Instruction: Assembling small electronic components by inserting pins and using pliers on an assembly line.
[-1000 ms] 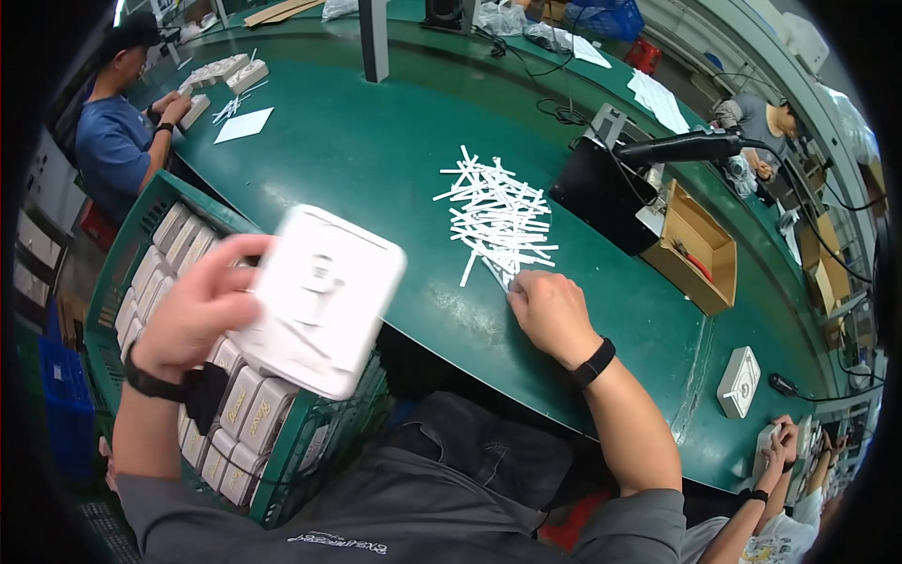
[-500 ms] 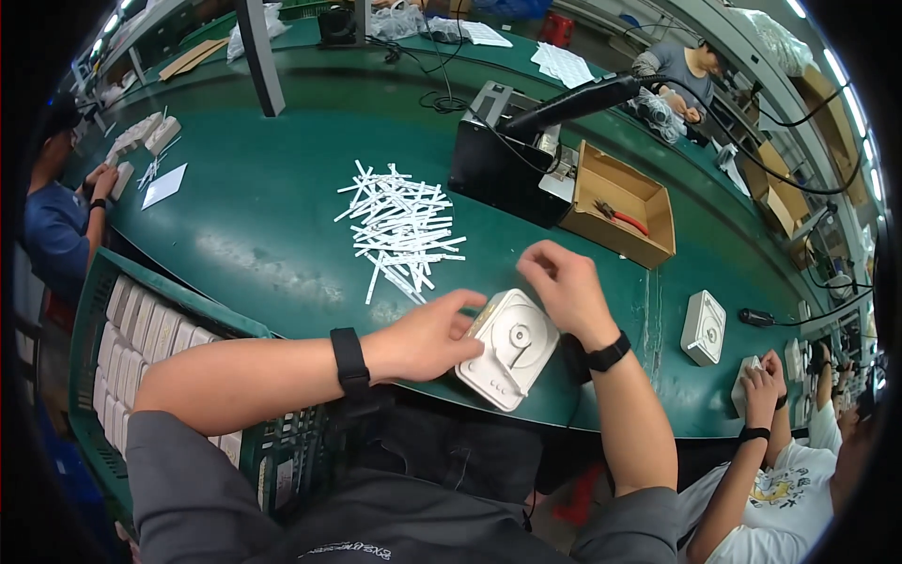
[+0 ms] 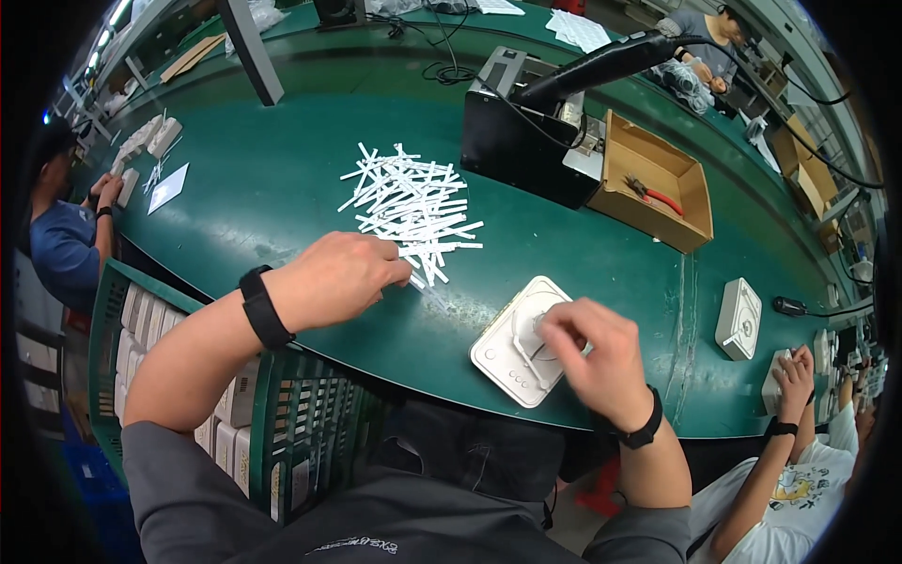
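Shown with left hand (image 3: 343, 275) near loose white strips (image 3: 413, 205) and right hand (image 3: 597, 362) over white device (image 3: 507, 348), with either grip's closure indiscernible; risking scattered strips through careless dragging.

Bright, fairly even light falls from above on the green table (image 3: 310, 179), leaving the heap of white strips (image 3: 413, 207) almost washed out. Well beyond the heap, to its upper left, lamp tubes (image 3: 120, 11) glare. A pale sheen spreads on the table left of the heap; nearer than the heap, below the table's front edge, shadow deepens. To the heap's lower right, the right hand (image 3: 601, 352) looks slightly soft. Far outward from the heap, fisheye distortion bends straight edges and the corners go black
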The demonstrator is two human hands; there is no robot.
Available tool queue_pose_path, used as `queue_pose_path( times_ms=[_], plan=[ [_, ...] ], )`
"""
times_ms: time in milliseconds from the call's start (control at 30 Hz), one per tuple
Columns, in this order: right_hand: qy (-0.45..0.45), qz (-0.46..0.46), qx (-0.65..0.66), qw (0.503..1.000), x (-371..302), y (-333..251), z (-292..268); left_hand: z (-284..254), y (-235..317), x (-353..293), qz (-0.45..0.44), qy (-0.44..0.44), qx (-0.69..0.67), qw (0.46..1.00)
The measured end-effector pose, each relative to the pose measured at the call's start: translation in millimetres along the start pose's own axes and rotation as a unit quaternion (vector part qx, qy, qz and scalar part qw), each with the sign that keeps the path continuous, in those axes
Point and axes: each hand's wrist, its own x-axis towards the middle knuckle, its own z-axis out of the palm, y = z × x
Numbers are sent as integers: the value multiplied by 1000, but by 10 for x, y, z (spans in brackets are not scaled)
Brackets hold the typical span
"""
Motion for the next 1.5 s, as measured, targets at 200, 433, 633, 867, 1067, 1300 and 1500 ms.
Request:
queue_pose_path(
  times_ms=[200,433,633,867,1067,1300,1500],
  plan=[
    [-83,-112,-19,990,-260,-475,441,74,44,-78,-91,-38,40,994],
    [-60,-106,-166,979,41,-815,1624,-260,-132,127,-97,199,-174,960],
    [-131,-57,-212,967,97,-790,1917,-191,-240,168,-167,343,-494,781],
    [-110,-208,-246,940,-439,-673,1608,-120,-284,79,-177,368,-576,708],
    [-105,-232,-160,954,-528,-503,1432,-79,-236,72,-159,344,-575,725],
    [125,-46,41,990,-420,-468,774,-164,204,121,-26,151,-591,792],
    [212,94,219,948,-422,-405,277,-333,479,335,-14,-25,-586,810]
  ],
)
